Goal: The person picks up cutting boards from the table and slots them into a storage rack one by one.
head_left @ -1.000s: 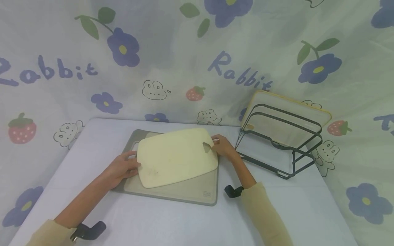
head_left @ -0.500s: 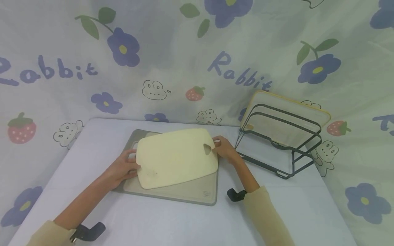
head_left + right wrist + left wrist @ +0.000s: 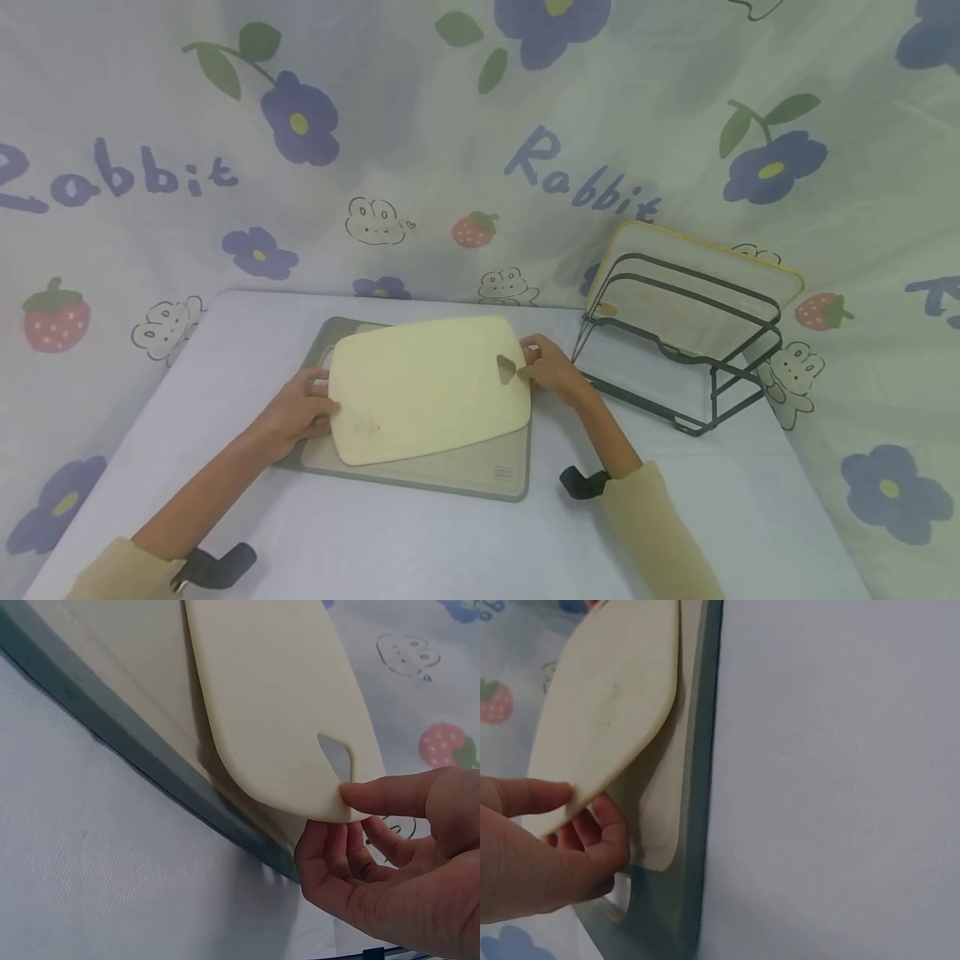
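A cream cutting board (image 3: 427, 387) with a small cut-out near its right end is held over a larger grey-rimmed cutting board (image 3: 480, 475), which lies flat on the table. My left hand (image 3: 298, 410) pinches the cream board's left end, thumb on top and fingers curled beneath, as the left wrist view shows. At the other end, my right hand (image 3: 397, 855) grips the edge beside the cut-out (image 3: 336, 756), thumb above and fingers below. In both wrist views a gap with shadow separates the cream board from the larger one.
A dark metal rack (image 3: 675, 358) stands at the table's right rear. Upright at its back is a pale board with a yellow rim (image 3: 720, 258). Behind the white-covered table (image 3: 390, 550) hangs a patterned cloth (image 3: 420, 125).
The cream board has shifted very slightly toward me, both hands keeping their hold. The right forearm has moved a little to the right. The grey-rimmed board and rack stay put.
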Demonstrator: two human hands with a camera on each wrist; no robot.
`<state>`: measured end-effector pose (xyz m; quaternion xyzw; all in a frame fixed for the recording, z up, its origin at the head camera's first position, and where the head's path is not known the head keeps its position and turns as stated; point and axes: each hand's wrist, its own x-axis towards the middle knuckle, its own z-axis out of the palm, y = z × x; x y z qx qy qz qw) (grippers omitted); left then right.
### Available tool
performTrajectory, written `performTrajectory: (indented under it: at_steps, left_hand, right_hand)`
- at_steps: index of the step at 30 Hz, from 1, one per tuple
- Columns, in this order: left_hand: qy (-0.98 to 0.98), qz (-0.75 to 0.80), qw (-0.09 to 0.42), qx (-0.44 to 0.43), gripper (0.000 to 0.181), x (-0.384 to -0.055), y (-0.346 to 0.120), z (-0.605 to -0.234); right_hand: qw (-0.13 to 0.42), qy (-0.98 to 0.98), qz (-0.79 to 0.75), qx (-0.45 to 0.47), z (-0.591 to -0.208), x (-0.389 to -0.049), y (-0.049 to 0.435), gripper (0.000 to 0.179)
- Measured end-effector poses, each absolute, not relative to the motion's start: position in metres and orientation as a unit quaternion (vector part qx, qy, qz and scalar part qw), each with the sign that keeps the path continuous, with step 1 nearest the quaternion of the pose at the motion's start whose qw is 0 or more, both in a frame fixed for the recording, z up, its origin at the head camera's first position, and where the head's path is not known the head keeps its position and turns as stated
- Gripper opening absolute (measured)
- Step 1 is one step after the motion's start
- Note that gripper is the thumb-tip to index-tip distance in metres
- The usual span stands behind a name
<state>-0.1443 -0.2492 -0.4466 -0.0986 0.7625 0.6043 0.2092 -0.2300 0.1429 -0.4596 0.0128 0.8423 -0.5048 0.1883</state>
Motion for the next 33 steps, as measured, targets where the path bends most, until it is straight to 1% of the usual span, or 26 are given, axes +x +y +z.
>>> performTrajectory:
  at_steps: [8,18,26,33]
  left_hand:
    - [0.764,0.603,0.207,-0.096,0.072,-0.143,-0.246,-0.434]
    - [0.772,0.607,0.185,-0.051,0.067,-0.145,-0.248,-0.413]
    - [0.778,0.604,0.168,-0.031,0.052,-0.149,-0.245,-0.393]
    - [0.79,0.596,0.142,-0.003,0.044,-0.151,-0.24,-0.379]
  right_hand:
    - [0.181,0.826,-0.534,-0.003,-0.448,-0.221,0.15,0.058]
    - [0.154,0.814,-0.56,-0.032,-0.424,-0.206,0.162,0.056]
    - [0.132,0.816,-0.561,-0.04,-0.399,-0.191,0.171,0.051]
    - [0.107,0.828,-0.548,-0.051,-0.384,-0.181,0.181,0.049]
